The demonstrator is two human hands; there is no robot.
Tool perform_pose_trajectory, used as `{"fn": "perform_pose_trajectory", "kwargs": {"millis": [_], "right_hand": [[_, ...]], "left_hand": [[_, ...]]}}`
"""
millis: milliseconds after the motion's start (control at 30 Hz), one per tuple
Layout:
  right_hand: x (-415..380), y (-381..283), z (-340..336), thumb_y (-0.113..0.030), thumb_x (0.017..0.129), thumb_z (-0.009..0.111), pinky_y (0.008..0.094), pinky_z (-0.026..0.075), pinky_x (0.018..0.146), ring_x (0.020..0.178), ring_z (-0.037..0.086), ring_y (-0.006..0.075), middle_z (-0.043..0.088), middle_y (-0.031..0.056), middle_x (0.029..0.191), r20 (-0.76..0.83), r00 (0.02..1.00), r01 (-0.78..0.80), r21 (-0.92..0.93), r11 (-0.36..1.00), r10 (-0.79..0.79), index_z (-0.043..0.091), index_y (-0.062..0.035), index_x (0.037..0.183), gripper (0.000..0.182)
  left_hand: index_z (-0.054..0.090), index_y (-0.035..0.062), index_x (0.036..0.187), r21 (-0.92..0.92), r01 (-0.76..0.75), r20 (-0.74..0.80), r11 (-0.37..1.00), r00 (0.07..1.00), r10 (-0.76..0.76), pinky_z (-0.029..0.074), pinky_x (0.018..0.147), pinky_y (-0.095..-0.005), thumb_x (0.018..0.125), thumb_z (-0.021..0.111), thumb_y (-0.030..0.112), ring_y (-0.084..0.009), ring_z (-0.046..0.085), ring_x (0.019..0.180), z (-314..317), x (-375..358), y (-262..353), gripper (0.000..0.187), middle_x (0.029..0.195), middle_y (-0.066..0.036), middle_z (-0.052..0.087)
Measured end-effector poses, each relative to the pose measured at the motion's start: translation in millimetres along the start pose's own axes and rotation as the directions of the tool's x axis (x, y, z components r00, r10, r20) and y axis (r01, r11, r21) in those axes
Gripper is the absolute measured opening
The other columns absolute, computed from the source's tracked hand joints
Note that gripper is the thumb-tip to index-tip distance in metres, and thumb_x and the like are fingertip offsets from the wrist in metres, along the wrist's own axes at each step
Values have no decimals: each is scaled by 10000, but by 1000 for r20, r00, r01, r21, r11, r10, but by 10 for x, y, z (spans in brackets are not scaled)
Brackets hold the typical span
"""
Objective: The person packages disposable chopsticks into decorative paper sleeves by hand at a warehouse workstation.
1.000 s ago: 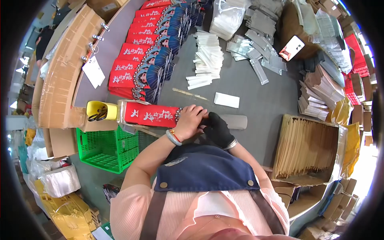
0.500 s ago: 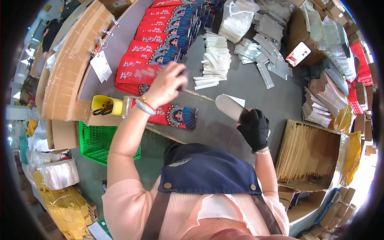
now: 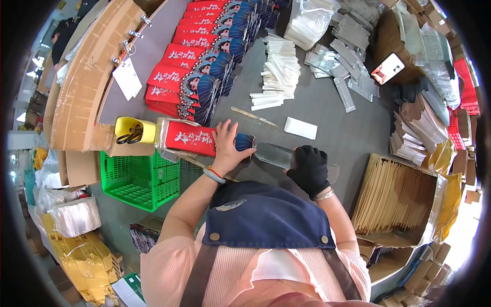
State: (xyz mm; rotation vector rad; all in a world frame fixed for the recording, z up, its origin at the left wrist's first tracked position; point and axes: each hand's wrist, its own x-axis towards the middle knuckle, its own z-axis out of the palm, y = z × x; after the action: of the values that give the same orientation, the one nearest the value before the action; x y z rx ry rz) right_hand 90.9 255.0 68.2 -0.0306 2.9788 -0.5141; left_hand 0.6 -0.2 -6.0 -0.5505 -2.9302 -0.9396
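Observation:
A red printed card (image 3: 190,138) with a blue fan-shaped end lies at the table's near edge. My left hand (image 3: 230,147), bare with a bangle at the wrist, presses on it with fingers spread. To its right, my right hand (image 3: 310,170) in a black fingerless glove is closed on a clear plastic sleeve (image 3: 273,155), whose left end meets the card's blue end. Beyond my right hand lies a small white card (image 3: 300,128). Overlapping rows of red cards (image 3: 176,74) fill the back left, beside a stack of white strips (image 3: 281,71).
Clear sleeves (image 3: 343,94) lie at the back right near a plastic bag (image 3: 310,23). A yellow holder with scissors (image 3: 134,131) stands at left, above a green basket (image 3: 140,181). An open carton (image 3: 394,197) stands at right.
My left hand has come down from the red card rows onto the near card, its fingers spreading. My right hand has moved left and lower, bringing the sleeve to the card's end.

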Motion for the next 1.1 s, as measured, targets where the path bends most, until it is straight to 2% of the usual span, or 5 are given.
{"fn": "perform_pose_trajectory", "kwargs": {"millis": [233,467,733,833,1100], "right_hand": [[371,-443,423,-400,666,783,462,379,927,1069,540,295,587,96,1135,-193,956,253,164,953,-220,578,-105,1184,631],[-152,642,-23,-238,681,802,435,421,936,1073,569,335,624,137,1126,-467,860,-127,191,973,205,622,-76,1120,500],[-2146,2204,-235,-231,855,704,424,444,995,1143,563,375,603,228,1221,-609,264,-784,316,534,748,603,61,1180,448],[-2589,2429,11,-279,860,592,476,457,945,1077,576,413,617,252,1121,-636,314,-921,-25,388,705,630,16,1131,402],[-2384,2271,-281,-150,803,578,511,476,808,958,584,417,595,229,992,-518,300,-926,44,375,801,584,2,961,219]], "left_hand": [[514,54,1312,-8,-65,62,998,996,65,246,1064,-584,649,850,361,-386,348,1319,-55,169,86,805,1380,-188,428],[656,106,854,43,-269,-92,962,958,272,437,763,-431,755,735,130,-285,565,905,325,1053,146,129,933,-59,606],[629,76,749,-68,-360,-25,931,933,359,458,676,-464,804,663,134,-349,584,753,245,1102,318,87,755,-129,604],[628,47,784,-251,-365,115,896,908,402,485,750,-450,807,651,103,-355,593,841,364,990,687,65,852,-149,617],[646,81,938,-100,-478,156,873,859,488,482,824,-407,699,795,159,-310,561,932,618,987,825,292,968,-92,589]]}}
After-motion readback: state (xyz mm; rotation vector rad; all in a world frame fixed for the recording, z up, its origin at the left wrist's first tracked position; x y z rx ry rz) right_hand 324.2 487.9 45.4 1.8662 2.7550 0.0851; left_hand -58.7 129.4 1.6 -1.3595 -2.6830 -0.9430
